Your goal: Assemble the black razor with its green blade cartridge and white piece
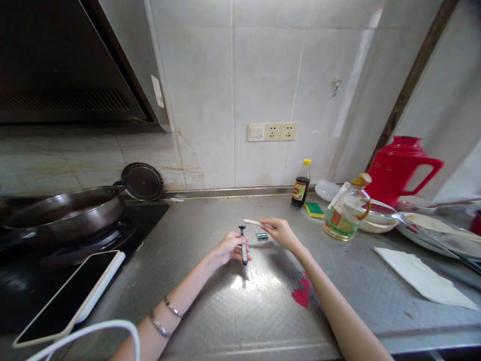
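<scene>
My left hand (230, 247) is closed around a slim grey and black handle (244, 250) with a dark forked head at its top, held upright over the metal counter. Between the fingertips of my right hand (280, 231) is a thin white stick (251, 221), its free end pointing left near the forked head. Just left of my right hand, small green and silver cylinders (262, 235), like batteries, lie on the counter (210, 321).
At the left are a pan (67, 215) on the stove and a phone (71, 296) with a white cable. Toward the right stand a sauce bottle (301, 185), a sponge (314, 210), an oil jug (343, 215), a red thermos (394, 168) and dishes, with a white napkin (423, 278) in front.
</scene>
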The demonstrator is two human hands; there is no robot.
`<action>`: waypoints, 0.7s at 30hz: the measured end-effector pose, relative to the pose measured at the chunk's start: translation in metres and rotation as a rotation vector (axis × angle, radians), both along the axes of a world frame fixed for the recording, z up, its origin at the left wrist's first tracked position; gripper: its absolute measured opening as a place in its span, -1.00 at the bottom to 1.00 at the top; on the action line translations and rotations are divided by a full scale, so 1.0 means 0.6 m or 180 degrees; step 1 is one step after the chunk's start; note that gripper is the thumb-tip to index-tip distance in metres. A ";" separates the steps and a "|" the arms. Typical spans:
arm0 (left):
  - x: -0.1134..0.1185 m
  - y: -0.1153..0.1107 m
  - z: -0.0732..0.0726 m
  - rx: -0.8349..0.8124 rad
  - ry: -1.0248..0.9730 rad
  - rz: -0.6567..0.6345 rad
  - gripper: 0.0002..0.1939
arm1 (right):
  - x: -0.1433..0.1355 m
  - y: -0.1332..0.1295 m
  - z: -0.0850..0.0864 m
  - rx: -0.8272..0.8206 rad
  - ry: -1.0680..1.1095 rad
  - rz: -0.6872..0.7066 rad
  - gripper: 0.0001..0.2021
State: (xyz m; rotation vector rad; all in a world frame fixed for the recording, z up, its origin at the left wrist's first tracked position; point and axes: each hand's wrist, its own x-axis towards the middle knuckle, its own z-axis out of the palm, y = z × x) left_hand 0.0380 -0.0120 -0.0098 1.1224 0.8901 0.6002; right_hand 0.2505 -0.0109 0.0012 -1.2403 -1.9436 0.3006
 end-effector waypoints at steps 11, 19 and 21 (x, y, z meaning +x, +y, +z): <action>0.002 -0.004 0.002 -0.0018 0.0066 -0.0031 -0.74 | 0.001 0.001 -0.002 0.0067 -0.0142 0.0035 -0.71; 0.006 -0.008 0.005 -0.0027 0.0130 -0.0030 -0.67 | -0.005 -0.006 0.007 0.0070 -0.0227 0.0156 -0.71; 0.006 -0.008 0.005 -0.0030 0.0126 -0.0062 -0.66 | -0.002 -0.005 0.006 0.0087 -0.0191 0.0027 -0.70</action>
